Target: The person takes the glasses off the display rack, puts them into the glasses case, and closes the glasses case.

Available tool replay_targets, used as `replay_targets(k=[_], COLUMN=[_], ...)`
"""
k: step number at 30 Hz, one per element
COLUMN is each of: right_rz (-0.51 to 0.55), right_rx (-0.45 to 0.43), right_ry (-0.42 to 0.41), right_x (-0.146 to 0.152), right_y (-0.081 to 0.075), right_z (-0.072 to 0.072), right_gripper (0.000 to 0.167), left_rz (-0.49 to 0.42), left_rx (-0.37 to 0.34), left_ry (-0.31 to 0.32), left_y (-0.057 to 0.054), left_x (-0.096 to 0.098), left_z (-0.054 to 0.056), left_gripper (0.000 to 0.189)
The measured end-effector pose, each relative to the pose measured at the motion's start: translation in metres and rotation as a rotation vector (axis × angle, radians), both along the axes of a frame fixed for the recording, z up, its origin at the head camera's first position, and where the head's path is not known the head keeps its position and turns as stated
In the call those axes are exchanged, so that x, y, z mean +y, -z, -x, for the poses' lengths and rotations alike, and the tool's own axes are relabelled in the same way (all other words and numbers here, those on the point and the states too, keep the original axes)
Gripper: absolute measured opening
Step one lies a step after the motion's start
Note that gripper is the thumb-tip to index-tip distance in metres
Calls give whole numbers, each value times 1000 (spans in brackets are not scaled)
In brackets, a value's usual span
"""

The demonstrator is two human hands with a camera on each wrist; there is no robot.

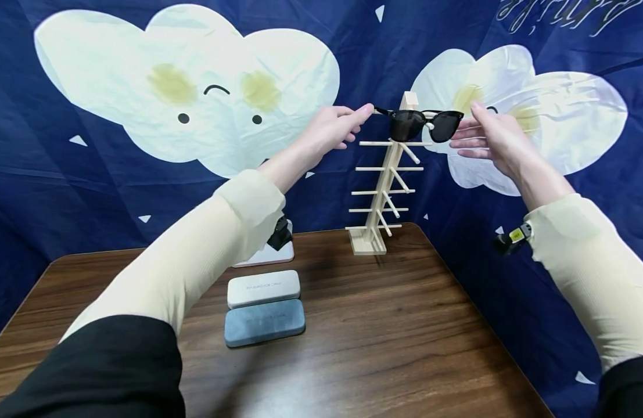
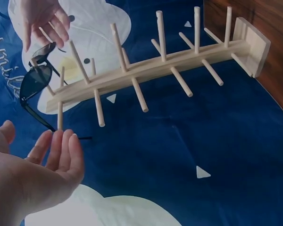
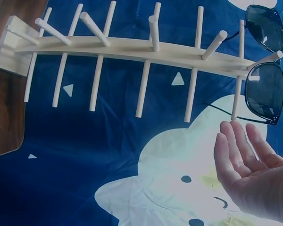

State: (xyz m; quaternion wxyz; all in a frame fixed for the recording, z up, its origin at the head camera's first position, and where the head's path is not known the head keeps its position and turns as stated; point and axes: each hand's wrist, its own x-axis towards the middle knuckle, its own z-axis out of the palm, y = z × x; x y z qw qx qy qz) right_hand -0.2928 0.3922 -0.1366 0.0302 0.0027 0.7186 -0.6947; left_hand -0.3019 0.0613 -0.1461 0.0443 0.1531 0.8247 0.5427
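Observation:
A pair of black sunglasses (image 1: 407, 125) with dark lenses sits at the top pegs of a wooden eyewear rack (image 1: 384, 186). One peg tip shows at the bridge, and both temples reach back past the side pegs. My left hand (image 1: 334, 128) is at the temple on the left; in the left wrist view its loosely bent fingers (image 2: 63, 150) are by that temple and a peg end, with the thumb apart. On the other side my right hand (image 1: 491, 136) is beside the right lens, fingers relaxed and spread from the thumb. No grip shows in either hand.
Left of the rack on the brown wooden table (image 1: 373, 348) lie a white glasses case (image 1: 263, 288) and a blue glasses case (image 1: 265, 322). Behind them is a white flat object (image 1: 269, 255), partly hidden by my left sleeve. A blue cloth (image 1: 321, 203) with clouds hangs behind.

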Motion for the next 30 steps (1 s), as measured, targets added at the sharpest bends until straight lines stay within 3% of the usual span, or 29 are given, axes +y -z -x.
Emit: replay_targets(k=[3, 11, 18, 30], right_rz=[-11, -19, -29, 2], right_rx=[-14, -22, -38, -56], right_ry=[12, 23, 48, 87], right_x=[-2, -4, -4, -10], right_y=[-3, -8, -8, -12], right_z=[1, 2, -1, 2], right_gripper=[43, 40, 30, 33], left_rz=[3, -35, -51, -120], left_rx=[-38, -30, -65, -68], left_ry=[-11, -8, 10, -39], left_y=[-3, -6, -8, -8], left_x=[3, 18, 36, 50], left_z=[0, -2, -6, -4], left_gripper=[58, 52, 54, 39])
